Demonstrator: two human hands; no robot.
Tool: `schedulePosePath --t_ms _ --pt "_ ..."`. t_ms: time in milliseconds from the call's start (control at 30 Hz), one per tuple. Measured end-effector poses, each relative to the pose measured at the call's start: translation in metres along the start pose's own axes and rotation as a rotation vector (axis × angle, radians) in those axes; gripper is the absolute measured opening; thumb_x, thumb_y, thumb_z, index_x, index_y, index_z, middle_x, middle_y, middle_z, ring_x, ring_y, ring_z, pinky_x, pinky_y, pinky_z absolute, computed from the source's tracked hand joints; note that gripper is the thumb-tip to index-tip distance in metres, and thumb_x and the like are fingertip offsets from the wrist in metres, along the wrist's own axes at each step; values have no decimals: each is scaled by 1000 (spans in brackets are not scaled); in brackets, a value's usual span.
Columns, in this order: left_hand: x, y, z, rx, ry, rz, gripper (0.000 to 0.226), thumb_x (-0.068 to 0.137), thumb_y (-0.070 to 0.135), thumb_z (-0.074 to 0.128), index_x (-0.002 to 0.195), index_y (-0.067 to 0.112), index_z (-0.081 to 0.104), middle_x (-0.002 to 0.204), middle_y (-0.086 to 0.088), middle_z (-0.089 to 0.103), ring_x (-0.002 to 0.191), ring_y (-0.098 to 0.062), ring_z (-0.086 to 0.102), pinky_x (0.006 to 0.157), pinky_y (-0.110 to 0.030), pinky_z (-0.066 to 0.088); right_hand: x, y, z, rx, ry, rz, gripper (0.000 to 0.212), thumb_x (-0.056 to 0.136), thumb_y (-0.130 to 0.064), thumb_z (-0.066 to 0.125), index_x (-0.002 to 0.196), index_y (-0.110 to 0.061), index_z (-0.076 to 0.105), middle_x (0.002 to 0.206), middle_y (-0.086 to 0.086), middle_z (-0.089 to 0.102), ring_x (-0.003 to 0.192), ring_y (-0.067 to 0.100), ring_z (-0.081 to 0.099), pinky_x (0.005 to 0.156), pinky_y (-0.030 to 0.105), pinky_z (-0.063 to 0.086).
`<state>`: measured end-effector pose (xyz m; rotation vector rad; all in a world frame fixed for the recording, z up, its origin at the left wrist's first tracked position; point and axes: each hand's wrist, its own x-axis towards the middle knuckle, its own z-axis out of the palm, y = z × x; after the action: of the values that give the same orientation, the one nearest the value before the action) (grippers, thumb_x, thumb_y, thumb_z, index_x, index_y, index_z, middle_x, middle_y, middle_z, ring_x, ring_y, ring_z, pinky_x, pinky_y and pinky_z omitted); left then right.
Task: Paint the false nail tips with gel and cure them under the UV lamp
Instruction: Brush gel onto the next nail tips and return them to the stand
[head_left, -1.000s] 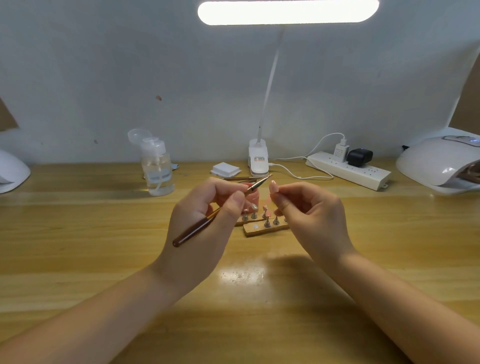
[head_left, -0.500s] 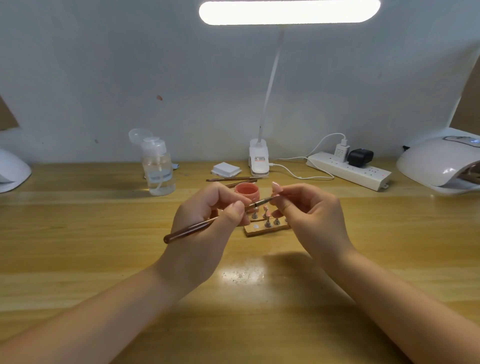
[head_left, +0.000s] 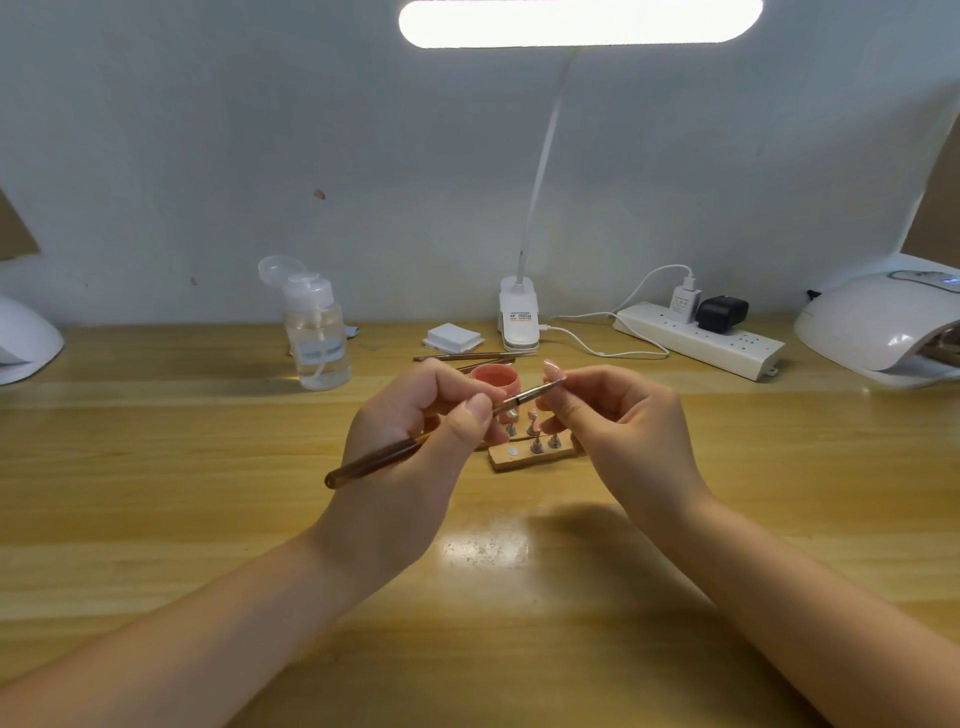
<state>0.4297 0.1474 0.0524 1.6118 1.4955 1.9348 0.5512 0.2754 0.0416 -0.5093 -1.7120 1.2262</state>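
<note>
Head view: left hand (head_left: 415, 441) pinches slim brown gel brush (head_left: 384, 460), long axis rising rightward, bristles touching pale pink false nail tip (head_left: 551, 371) pinched by right hand (head_left: 623, 431).

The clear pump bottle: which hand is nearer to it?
Left. The left hand, gripping the brush, is in front and to the right of the pump bottle; the right hand, pinching a nail tip, is farther right.

left hand (head_left: 415, 441): bare, no rings; right hand (head_left: 623, 431): bare, no rings; forearms: bare, sleeveless
</note>
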Motion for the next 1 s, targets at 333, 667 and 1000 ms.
schedulePosePath --t_ms 333,667,1000 --pt "3 -3 0 77 122 -4 11 91 23 55 92 23 66 81 11 72 79 -3 67 68 -9 48 0 -2 2 17 -19 -19 9 84 -10 71 90 -16 73 77 2 74 68 18 70 58 20 55" --pt "0 3 0 93 64 29 19 83 36 54 86 21 66 78 5 70 78 -11 67 71 -16 50 0 4 -2 -90 33 -102 8 85 -16 72 88 -24 73 75 -1 73 67 16 69 58 20 53" --pt "0 1 -3 90 54 36 18 80 31 54 82 18 67 76 8 70 74 -11 67 69 -18 51 -3 2 0 -167 51 -189 6 87 -20 70 90 -24 72 73 -2 72 67 17 68 63 44 56"
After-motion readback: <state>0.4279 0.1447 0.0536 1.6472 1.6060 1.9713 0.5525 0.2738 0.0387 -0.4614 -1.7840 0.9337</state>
